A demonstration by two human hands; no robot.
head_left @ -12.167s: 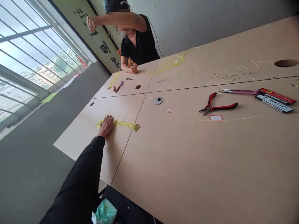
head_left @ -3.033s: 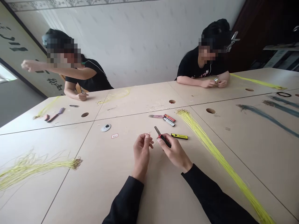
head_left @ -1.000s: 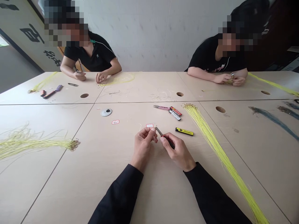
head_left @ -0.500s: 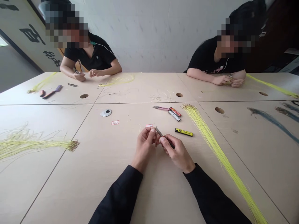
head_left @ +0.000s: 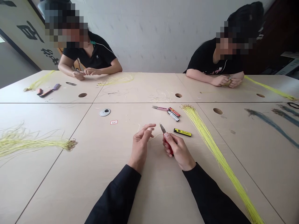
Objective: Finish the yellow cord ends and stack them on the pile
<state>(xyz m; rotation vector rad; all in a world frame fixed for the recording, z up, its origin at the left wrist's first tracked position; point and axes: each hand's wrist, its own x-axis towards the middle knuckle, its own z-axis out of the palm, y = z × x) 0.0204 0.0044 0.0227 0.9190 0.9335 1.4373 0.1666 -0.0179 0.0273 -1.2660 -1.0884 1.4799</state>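
My right hand is closed round red-handled pliers, whose metal tip points up and away from me. My left hand hovers just left of the tip, index finger stretched out and the other fingers curled; a thin pale yellow string runs from those fingers toward the pliers. Both hands are above the light wooden table, near its middle. A long bundle of yellow strings lies to the right of my right hand.
A yellow tag, red and black tags and pink scissors lie beyond my hands. Another yellow string bundle lies at the left. Two people in black sit across the table, handling strings. A round grey cap and small labels lie nearby.
My hands have drawn apart: half a second ago my left fingers pinched at the pliers' tip, now the left index finger is stretched out and the pliers are tilted up.
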